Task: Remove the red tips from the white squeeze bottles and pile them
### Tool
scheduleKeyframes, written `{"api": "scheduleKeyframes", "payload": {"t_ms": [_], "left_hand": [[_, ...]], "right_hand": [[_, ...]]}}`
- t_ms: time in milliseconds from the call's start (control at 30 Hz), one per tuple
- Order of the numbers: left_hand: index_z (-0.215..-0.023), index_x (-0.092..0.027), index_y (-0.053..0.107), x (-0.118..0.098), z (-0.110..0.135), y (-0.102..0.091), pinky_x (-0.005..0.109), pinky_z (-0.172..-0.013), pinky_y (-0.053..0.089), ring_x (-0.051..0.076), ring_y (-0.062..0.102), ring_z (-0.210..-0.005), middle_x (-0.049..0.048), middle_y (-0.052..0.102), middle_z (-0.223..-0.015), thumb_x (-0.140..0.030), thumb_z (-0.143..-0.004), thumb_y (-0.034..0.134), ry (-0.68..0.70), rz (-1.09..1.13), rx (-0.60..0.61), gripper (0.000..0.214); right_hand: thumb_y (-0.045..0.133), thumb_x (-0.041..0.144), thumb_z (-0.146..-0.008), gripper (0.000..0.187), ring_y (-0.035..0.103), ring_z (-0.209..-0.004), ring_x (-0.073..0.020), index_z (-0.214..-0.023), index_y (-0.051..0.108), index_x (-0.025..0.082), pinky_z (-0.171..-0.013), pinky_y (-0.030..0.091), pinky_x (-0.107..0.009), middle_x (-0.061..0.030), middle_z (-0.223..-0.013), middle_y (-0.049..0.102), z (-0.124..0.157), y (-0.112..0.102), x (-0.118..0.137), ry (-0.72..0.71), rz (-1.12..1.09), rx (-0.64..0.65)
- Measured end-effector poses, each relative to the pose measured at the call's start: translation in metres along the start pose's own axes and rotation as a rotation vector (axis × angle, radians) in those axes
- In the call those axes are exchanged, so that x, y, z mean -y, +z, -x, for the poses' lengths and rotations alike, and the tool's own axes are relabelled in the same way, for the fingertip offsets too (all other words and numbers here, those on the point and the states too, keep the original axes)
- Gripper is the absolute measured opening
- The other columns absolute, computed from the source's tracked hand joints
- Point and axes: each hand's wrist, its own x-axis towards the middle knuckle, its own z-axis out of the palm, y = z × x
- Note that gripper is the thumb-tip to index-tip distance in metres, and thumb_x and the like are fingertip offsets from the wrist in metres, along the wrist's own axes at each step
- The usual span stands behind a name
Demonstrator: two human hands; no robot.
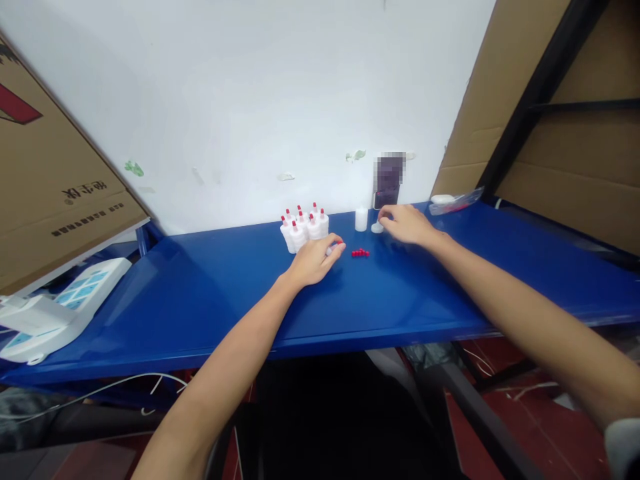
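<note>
While your left hand curls closed around a small red-tipped white piece, just in front of the clustered white bottles on the blue desk, your right hand has its fingers drawn nearly together at a white disc, whether gripping it you cannot tell; red caps lie between your hands, near a white container

Nothing can be read for certain: the cardboard box at left bears dark printed characters — a short line above a longer, smaller row — too unclear to make out, and a red printed shape.
</note>
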Motion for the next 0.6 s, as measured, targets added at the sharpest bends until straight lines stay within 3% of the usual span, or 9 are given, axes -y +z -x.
{"api": "scheduleKeyframes", "payload": {"t_ms": [133, 267, 367, 467, 600], "left_hand": [[-0.115, -0.019, 0.065, 0.0, 0.0, 0.0, 0.033, -0.079, 0.049, 0.021, 0.067, -0.086, 0.0067, 0.073, -0.101, -0.049, -0.105, 0.036, 0.015, -0.004, 0.004, 0.043], [-0.114, -0.019, 0.065, -0.001, 0.001, 0.0, 0.033, -0.076, 0.048, 0.021, 0.066, -0.082, 0.0059, 0.073, -0.095, -0.049, -0.105, 0.036, 0.002, -0.02, 0.008, 0.043], [-0.113, -0.019, 0.065, 0.0, 0.001, 0.001, 0.032, -0.075, 0.047, 0.02, 0.066, -0.08, 0.0052, 0.072, -0.092, -0.048, -0.104, 0.037, 0.004, -0.025, 0.012, 0.042], [-0.111, -0.019, 0.065, 0.005, 0.0, 0.001, 0.032, -0.076, 0.047, 0.02, 0.065, -0.081, 0.0049, 0.072, -0.092, -0.046, -0.104, 0.038, 0.008, -0.014, 0.008, 0.039], [-0.085, -0.018, 0.063, -0.008, -0.001, -0.001, 0.033, -0.071, 0.047, 0.018, 0.058, -0.069, 0.0037, 0.064, -0.074, -0.051, -0.102, 0.039, -0.033, 0.066, 0.027, 0.044]], "right_hand": [[0.048, 0.032, -0.09, 0.038, 0.068, -0.107, -0.0316, -0.115, 0.076, 0.025, -0.087, 0.05, -0.041, -0.0076, -0.118, 0.076, 0.003, -0.001, 0.003, -0.032, 0.066, 0.135], [0.05, 0.034, -0.089, 0.035, 0.068, -0.102, -0.0307, -0.11, 0.077, 0.026, -0.083, 0.049, -0.04, -0.0078, -0.112, 0.076, 0.002, 0.004, 0.002, -0.022, 0.097, 0.11], [0.051, 0.034, -0.087, 0.029, 0.066, -0.091, -0.0281, -0.092, 0.077, 0.021, -0.076, 0.046, -0.037, -0.01, -0.099, 0.076, 0.003, 0.0, 0.007, -0.04, 0.063, 0.003], [0.05, 0.03, -0.087, 0.031, 0.06, -0.077, -0.0237, -0.064, 0.067, 0.018, -0.073, 0.042, -0.036, -0.0106, -0.078, 0.071, 0.007, -0.01, 0.016, -0.076, 0.012, -0.147], [0.048, 0.028, -0.087, 0.04, 0.047, -0.059, -0.0168, -0.05, 0.057, 0.019, -0.07, 0.037, -0.035, -0.0034, -0.051, 0.053, 0.012, -0.015, 0.025, -0.064, -0.092, -0.165]]}}
